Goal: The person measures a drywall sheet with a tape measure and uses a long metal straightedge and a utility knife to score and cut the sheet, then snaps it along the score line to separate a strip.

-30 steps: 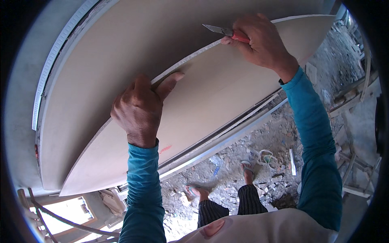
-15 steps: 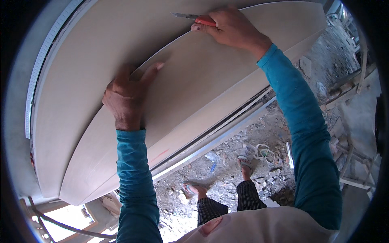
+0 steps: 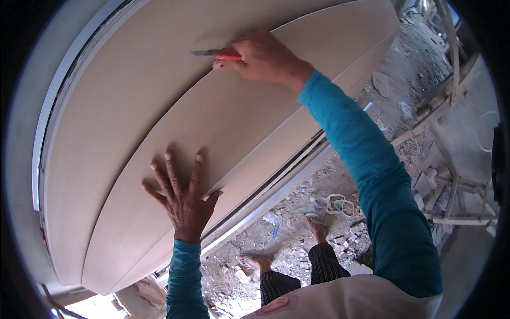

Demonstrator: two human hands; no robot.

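Matt, smooth beige board [image 3: 159, 106], apparently paper-faced; knife [image 3: 215, 53] with dull grey metal blade and glossy red plastic handle; teal knit cloth sleeves [image 3: 372, 175]; pale smooth metal rail [image 3: 276, 199] along the board's lower edge; rough, dusty rubble floor [image 3: 393, 90].

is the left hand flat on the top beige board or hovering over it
Touching. The head view shows the left hand spread palm-down on the upper beige board, fingers pressed against its surface with no gap or shadow beneath them.
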